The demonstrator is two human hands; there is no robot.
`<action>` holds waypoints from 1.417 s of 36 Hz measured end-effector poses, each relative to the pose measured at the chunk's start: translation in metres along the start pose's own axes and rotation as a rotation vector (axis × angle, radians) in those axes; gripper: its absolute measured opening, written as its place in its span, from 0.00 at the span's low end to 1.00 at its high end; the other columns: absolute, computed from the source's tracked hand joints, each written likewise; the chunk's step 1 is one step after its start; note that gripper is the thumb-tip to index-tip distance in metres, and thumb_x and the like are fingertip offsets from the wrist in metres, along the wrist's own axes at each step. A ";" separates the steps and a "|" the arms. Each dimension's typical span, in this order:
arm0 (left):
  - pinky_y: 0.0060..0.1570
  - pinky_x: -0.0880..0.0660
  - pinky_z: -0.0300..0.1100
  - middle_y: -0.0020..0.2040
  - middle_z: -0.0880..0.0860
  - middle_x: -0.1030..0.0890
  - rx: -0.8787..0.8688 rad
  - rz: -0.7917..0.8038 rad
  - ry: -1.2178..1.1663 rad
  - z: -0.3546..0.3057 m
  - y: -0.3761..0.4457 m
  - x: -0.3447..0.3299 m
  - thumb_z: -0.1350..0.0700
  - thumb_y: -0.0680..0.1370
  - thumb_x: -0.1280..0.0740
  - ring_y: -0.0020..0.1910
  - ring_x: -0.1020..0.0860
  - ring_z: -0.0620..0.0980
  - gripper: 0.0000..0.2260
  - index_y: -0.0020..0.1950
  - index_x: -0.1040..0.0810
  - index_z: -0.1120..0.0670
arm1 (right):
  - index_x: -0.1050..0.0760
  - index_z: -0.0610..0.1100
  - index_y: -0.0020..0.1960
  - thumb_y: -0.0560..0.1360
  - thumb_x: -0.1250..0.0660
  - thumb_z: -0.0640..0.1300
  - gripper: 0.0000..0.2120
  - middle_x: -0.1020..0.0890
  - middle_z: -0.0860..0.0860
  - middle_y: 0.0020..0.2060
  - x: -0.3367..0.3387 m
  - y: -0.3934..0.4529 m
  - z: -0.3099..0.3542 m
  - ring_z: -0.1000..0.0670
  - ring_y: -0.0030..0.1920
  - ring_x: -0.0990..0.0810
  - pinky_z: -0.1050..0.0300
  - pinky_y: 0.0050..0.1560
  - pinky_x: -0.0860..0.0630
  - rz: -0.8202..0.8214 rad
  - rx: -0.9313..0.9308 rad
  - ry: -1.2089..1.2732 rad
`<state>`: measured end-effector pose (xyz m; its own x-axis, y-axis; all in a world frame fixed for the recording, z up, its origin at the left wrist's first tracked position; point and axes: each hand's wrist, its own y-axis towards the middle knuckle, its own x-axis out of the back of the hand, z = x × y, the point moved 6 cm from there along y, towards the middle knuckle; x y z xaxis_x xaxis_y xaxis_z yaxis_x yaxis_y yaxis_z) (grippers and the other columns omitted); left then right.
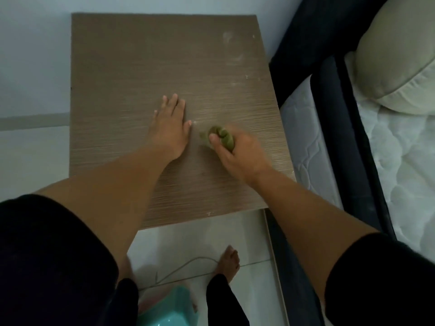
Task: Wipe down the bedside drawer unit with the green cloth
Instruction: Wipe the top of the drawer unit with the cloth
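Note:
The bedside drawer unit [131, 67] fills the middle of the view, and I see only its brown wood-grain top from above. My left hand [170, 127] lies flat on the top near its centre, fingers spread and pointing away from me. Just to its right, my right hand [237, 152] is closed around the bunched green cloth [222, 135], pressing it onto the surface. The cloth is blurred. Pale dusty smears [231, 47] mark the far right part of the top.
A bed with a dark frame [339, 128], a white quilted mattress [400, 161] and a beige pillow [400, 55] stands close on the right. A pale wall runs behind the unit. On the tiled floor below lie a teal plastic container [164, 309], a thin cable [188, 263] and my bare foot [229, 260].

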<state>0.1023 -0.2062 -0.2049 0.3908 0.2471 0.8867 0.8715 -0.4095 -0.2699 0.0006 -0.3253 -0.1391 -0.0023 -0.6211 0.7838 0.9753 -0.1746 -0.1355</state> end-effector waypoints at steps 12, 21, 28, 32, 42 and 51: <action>0.74 0.59 0.51 0.79 0.51 0.54 -0.018 -0.059 0.088 -0.025 0.077 -0.001 0.49 0.82 0.53 0.77 0.57 0.50 0.25 0.77 0.53 0.54 | 0.32 0.44 0.54 0.73 0.37 0.45 0.11 0.25 0.46 0.49 0.066 0.138 -0.001 0.45 0.50 0.27 0.48 0.54 0.33 -0.130 0.139 -0.273; 0.75 0.57 0.53 0.79 0.50 0.49 -0.041 -0.203 0.099 -0.027 0.113 0.010 0.46 0.81 0.52 0.78 0.53 0.49 0.26 0.77 0.49 0.52 | 0.35 0.42 0.61 0.74 0.40 0.44 0.17 0.28 0.45 0.58 0.078 0.215 -0.021 0.45 0.57 0.30 0.54 0.50 0.43 -0.277 0.136 -0.487; 0.75 0.56 0.53 0.78 0.49 0.49 -0.013 -0.191 0.105 -0.026 0.116 0.009 0.45 0.80 0.51 0.78 0.53 0.48 0.26 0.77 0.49 0.51 | 0.34 0.43 0.65 0.71 0.37 0.44 0.22 0.28 0.44 0.60 0.077 0.267 -0.026 0.43 0.59 0.30 0.48 0.56 0.37 -0.349 0.144 -0.574; 0.75 0.58 0.52 0.79 0.48 0.50 0.005 -0.164 0.107 -0.026 0.118 0.008 0.45 0.80 0.52 0.77 0.55 0.48 0.27 0.77 0.51 0.50 | 0.30 0.43 0.61 0.68 0.38 0.39 0.20 0.25 0.43 0.57 0.069 0.291 -0.031 0.43 0.57 0.27 0.51 0.47 0.43 -0.397 0.164 -0.607; 0.74 0.60 0.50 0.78 0.47 0.49 0.027 -0.167 0.092 -0.026 0.119 0.012 0.45 0.79 0.50 0.77 0.53 0.46 0.27 0.77 0.49 0.49 | 0.35 0.48 0.66 0.75 0.41 0.43 0.20 0.32 0.41 0.63 0.039 0.320 -0.057 0.41 0.65 0.35 0.41 0.64 0.41 -0.081 -0.003 -0.443; 0.74 0.58 0.50 0.78 0.47 0.49 0.022 -0.172 0.097 -0.025 0.118 0.012 0.45 0.78 0.53 0.77 0.53 0.47 0.27 0.77 0.49 0.49 | 0.33 0.49 0.65 0.75 0.42 0.47 0.18 0.29 0.44 0.63 0.034 0.322 -0.057 0.42 0.65 0.32 0.39 0.68 0.45 0.007 0.000 -0.373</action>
<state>0.2021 -0.2734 -0.2168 0.2058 0.2254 0.9523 0.9298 -0.3485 -0.1184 0.3021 -0.4463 -0.1911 0.0847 -0.3010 0.9498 0.9749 -0.1717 -0.1414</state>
